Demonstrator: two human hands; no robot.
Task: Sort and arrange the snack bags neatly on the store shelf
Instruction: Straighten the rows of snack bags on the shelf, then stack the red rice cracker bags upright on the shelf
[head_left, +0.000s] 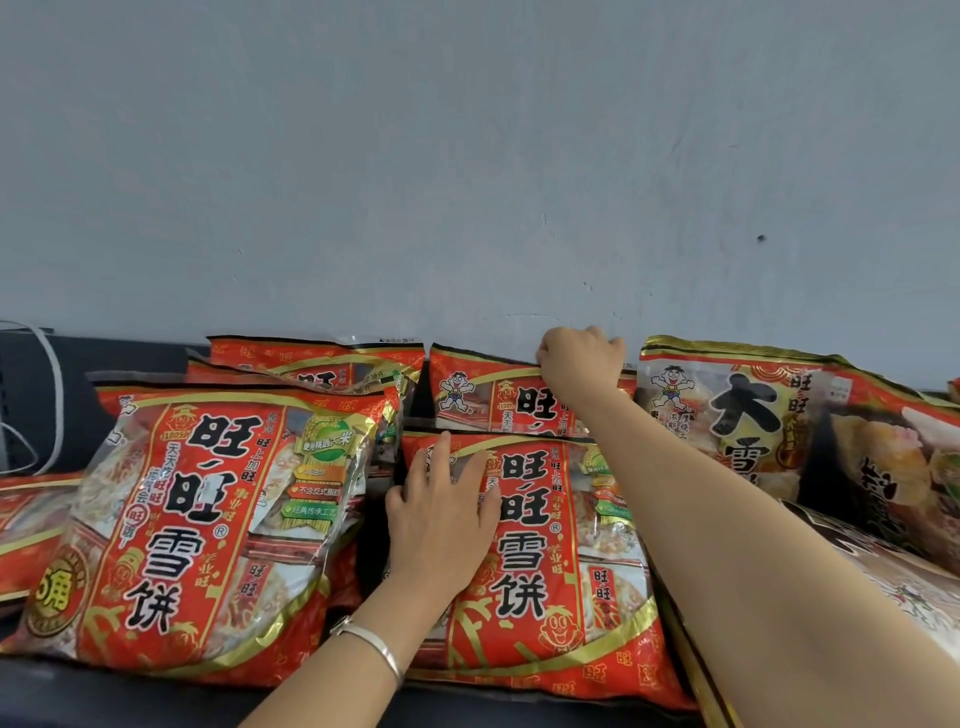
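With my left hand (441, 512) flat, fingers apart, on the front red bag (540, 561), and my right hand (579, 364) pinching the top edge of the rear bag (488, 395), I am straightening this row on the shelf (130, 696); next, I think, pull the rear bag upright.

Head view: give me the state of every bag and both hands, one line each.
Left hand: open, flat on front bag.
Right hand: shut on back bag's top edge.
Front bag: leaning back, sealed.
Back bag: upright against wall.
Left stack: leaning, uneven.
Right bag: tilted, sealed.
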